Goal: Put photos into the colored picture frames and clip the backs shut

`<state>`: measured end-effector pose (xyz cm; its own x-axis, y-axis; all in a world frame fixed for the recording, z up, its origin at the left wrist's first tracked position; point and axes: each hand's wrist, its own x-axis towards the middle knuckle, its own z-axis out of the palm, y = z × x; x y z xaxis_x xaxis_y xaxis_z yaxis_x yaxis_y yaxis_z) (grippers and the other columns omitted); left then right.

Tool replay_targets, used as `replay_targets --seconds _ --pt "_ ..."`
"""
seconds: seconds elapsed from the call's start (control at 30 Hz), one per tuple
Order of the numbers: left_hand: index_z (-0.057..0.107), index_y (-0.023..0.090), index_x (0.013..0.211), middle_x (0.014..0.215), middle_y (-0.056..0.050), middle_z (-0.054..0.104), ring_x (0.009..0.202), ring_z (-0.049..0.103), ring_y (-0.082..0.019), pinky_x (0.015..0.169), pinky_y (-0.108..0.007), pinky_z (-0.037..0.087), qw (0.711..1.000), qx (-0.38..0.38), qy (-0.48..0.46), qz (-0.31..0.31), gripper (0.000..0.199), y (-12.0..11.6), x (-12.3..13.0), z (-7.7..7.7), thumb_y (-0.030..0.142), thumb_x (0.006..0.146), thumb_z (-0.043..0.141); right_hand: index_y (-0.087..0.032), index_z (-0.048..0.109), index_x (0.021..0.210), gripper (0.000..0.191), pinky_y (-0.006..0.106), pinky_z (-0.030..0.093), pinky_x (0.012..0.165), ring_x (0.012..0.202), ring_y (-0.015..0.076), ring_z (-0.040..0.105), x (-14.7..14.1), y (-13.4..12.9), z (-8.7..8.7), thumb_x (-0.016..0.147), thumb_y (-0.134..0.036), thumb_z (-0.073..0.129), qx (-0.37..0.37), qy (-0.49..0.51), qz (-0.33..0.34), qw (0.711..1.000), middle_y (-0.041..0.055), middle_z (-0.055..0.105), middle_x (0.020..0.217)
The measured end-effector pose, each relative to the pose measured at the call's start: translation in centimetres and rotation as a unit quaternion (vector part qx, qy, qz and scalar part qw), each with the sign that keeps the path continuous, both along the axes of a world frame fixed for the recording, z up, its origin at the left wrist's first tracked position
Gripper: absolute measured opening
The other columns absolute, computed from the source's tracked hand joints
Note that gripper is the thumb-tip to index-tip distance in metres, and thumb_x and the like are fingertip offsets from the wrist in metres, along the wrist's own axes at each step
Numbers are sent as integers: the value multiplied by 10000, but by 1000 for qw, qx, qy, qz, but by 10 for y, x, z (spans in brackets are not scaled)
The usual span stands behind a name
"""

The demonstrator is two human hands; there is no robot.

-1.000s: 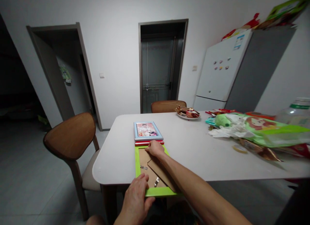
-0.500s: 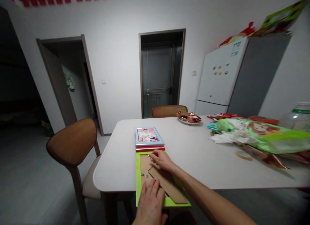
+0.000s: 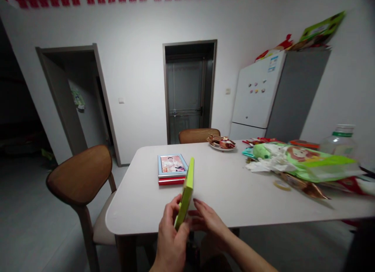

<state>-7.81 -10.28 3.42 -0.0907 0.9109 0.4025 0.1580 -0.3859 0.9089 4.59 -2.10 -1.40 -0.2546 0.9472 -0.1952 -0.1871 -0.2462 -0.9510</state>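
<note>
My left hand (image 3: 171, 233) grips a lime-green picture frame (image 3: 189, 180) by its near end, thumb on one side and fingers on the other. The frame stands on edge, tilted, so mostly its narrow green side shows and its faces are hidden. Just to the right of it is my right hand (image 3: 209, 221), fingers stretched out along the frame; whether they touch it I cannot tell. Beyond the hands, a light-blue picture frame (image 3: 172, 163) with a photo lies on top of a red picture frame (image 3: 171, 181).
On the white table (image 3: 140, 194) a plate (image 3: 224, 148) with wrapped items sits at the far edge. Green plastic packaging (image 3: 310, 162), crumpled tissue, a tape roll (image 3: 282, 186) and a clear jar (image 3: 340, 141) crowd the right side. A wooden chair (image 3: 80, 176) stands left.
The green frame, lying flat with its brown backing up, has been lifted and turned on edge in my left hand. My right hand has moved from the backing's clips to the frame's right side.
</note>
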Motion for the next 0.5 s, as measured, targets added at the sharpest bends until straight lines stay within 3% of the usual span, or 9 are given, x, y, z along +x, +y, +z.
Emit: replay_targets --seconds 0.07,0.13,0.2,0.33,0.4,0.5 --pt "448 176 963 987 -70 593 927 552 -204 799 -312 432 994 -19 -106 -34 227 1 11 2 273 761 488 -229 367 1143 514 277 452 565 632 149 590 -11 -10 0 707 -478 474 -16 81 9 997 36 618 789" --pt "438 181 959 965 -62 600 904 563 -199 801 -305 432 983 -24 -173 -58 266 4 19 5 289 733 528 -244 275 1208 593 282 466 611 689 155 597 -11 -11 2 698 -435 510 1 124 -37 992 27 625 826" --pt "398 195 1017 1001 -62 587 934 553 -200 811 -303 430 975 -20 -212 -66 363 9 22 9 276 701 558 -239 209 1256 674 273 471 623 684 152 597 2 -2 5 684 -374 539 34 106 -99 989 11 632 804" --pt "308 204 1139 1079 -72 552 941 552 -190 800 -297 439 970 -27 -230 -75 559 28 25 12 203 650 579 -171 242 1284 651 251 463 549 580 153 587 56 31 12 699 -304 495 91 -66 -184 976 5 630 686" --pt "327 170 1140 1053 -88 570 915 564 -194 789 -300 445 969 -60 -213 -111 571 41 31 2 157 627 577 -131 280 1278 617 241 447 499 532 148 576 87 50 15 705 -268 462 89 -181 -210 957 23 634 688" --pt "306 120 1172 1073 -124 567 941 559 -200 782 -290 453 966 -124 -176 -146 619 61 49 -25 86 604 551 -111 403 1215 532 216 422 485 554 139 583 125 79 16 704 -251 450 109 -366 -205 901 52 652 748"
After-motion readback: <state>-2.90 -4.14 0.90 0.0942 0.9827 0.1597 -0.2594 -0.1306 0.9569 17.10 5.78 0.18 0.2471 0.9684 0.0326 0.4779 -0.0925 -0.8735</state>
